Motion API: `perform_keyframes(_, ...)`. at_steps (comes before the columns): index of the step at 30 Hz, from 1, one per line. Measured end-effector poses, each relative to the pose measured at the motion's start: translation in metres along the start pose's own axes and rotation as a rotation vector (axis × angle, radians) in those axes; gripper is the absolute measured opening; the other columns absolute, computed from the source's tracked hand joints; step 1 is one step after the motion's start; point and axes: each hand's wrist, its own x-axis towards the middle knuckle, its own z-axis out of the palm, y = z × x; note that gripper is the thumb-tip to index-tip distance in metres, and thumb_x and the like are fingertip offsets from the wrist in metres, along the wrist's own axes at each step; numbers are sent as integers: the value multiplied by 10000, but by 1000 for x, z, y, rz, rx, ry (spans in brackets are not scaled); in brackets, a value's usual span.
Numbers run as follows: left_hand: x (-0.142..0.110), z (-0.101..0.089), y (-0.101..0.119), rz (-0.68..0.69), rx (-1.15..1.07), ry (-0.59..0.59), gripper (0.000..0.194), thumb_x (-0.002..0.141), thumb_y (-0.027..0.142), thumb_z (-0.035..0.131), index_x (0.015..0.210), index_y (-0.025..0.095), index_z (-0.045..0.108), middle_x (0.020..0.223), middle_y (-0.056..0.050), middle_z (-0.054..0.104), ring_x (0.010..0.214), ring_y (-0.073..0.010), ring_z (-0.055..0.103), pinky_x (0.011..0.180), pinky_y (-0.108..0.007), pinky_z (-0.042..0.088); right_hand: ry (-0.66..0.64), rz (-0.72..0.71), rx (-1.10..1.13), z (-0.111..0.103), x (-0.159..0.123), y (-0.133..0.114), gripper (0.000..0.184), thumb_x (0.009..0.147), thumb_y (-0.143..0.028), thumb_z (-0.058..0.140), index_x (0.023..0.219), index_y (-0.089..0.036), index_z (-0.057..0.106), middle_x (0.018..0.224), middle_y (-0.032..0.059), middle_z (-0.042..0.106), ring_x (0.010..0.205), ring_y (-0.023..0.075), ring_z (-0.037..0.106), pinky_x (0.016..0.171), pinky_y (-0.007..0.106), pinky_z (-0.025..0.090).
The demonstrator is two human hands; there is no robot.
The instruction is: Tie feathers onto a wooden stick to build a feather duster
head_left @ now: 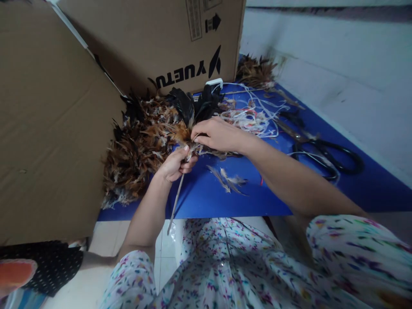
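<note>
- Stick (pixel 175 204), feathers (pixel 184 103) at its upper end, slants over the table's (pixel 206 201) near edge.
- Left hand (pixel 176 165) is closed around the stick.
- Right hand's (pixel 214 134) fingertips bunch at the feathers; their grip I cannot tell.
- Scissors (pixel 322 152) lie rightward.

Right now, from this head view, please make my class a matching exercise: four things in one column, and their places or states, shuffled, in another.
Things
1. scissors
2. thin stick
3. white strands
4. large feather heap

Places or states
A. loosely tangled, just beyond the right forearm
B. mostly brown, piled on the table's left side
C. black-handled, lying on the right of the blue table
D. gripped by the left hand, its lower end sticking out

Right pairs: 1-C, 2-D, 3-A, 4-B
</note>
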Motion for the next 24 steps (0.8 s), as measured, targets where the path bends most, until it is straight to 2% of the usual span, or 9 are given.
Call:
perform_keyframes(10,-2,3,1,8,5,18,412,745,427,755,739,149,451,602,54,415,417,6,262,372,-97,167,65,6,-74,6,-1,-4,198,830,-128,526,897,-133,712,878,64,708,804,152,604,740,262,371)
perform_keyframes(21,-4,2,1,20,-61,11,390,741,376,764,731,151,445,601,62,389,420,3,265,371,-89,167,181,-31,-20,16,0,-6,173,798,-125,515,834,-144,684,795,56,682,737,160,584,718,278,379)
perform_keyframes(24,-6,3,3,36,-66,0,411,742,380,761,696,151,422,593,67,365,421,4,253,370,-90,169,257,-44,44,12,0,-7,139,815,-170,548,873,-158,673,851,50,678,788,164,585,758,286,396)
